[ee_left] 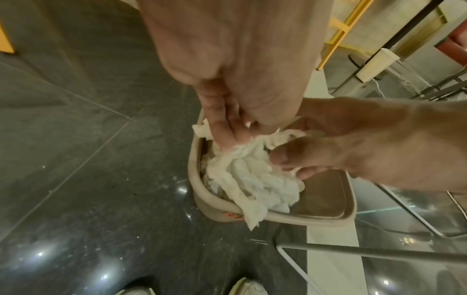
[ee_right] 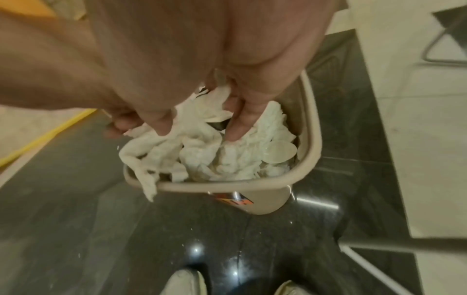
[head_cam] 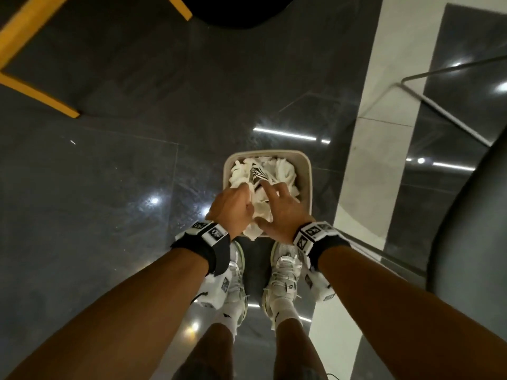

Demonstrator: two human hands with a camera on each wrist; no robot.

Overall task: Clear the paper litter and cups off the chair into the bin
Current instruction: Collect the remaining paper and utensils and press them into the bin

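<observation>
A beige bin point(head_cam: 307, 171) stands on the dark floor just ahead of my shoes, heaped with crumpled white paper point(head_cam: 282, 171) and a black-and-white striped piece point(head_cam: 258, 174). Both hands are over its near side. My left hand point(head_cam: 248, 200) has its fingers curled on a wad of paper point(ee_left: 252, 179) that hangs over the bin rim point(ee_left: 316, 219). My right hand point(head_cam: 274, 193) has spread, straight fingers point(ee_right: 237, 127) that press down into the paper point(ee_right: 202, 151). A round pale disc point(ee_right: 280, 149) lies against the bin wall point(ee_right: 265, 201).
A chair with yellow wooden legs point(head_cam: 35, 94) and a black seat point(head_cam: 238, 12) stands ahead on the left. A grey metal chair frame point(head_cam: 439, 111) and a dark curved seat point(head_cam: 472, 242) are on the right. A pale cup point(ee_left: 376, 65) sits farther off among black legs.
</observation>
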